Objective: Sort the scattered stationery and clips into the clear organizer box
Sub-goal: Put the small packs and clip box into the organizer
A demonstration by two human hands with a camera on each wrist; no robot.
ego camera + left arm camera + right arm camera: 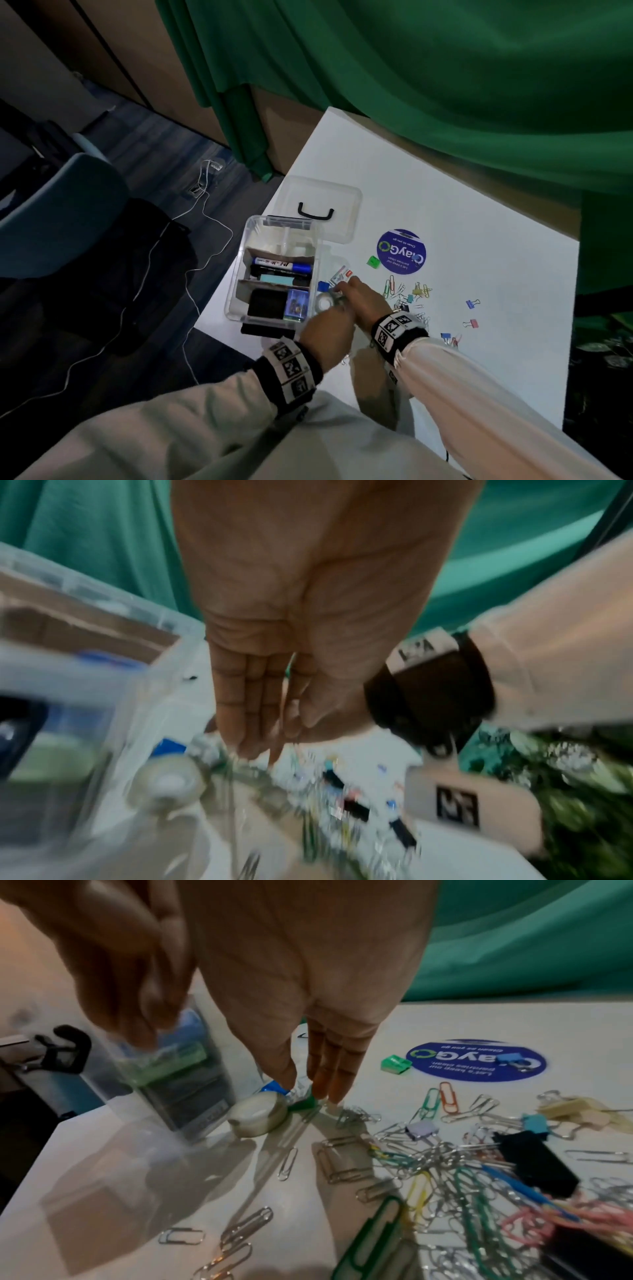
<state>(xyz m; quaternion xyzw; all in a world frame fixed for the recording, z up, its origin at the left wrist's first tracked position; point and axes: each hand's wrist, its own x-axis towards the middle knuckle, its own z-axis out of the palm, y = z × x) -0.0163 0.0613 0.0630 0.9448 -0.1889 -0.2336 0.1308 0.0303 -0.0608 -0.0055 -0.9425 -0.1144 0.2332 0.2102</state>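
Organizer box [239,274]: clear, glossy plastic, with matt brown cardboard dividers [274,254]. Worktop [479,240]: smooth white laminate with a slight sheen. Paper clips [346,1158]: bright bare wire or coloured plastic coating. Tape roll [257,1121]: translucent, glossy. Curtain [445,85]: green matt cloth. Sticker [401,252]: smooth printed.

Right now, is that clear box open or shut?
Open. The box has no lid on it; the lid lies flat on the table behind it, and the markers inside show uncovered.

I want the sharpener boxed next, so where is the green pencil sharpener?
In the head view the green pencil sharpener lies on the white table, right of the clear organizer box, just left of the round blue sticker.
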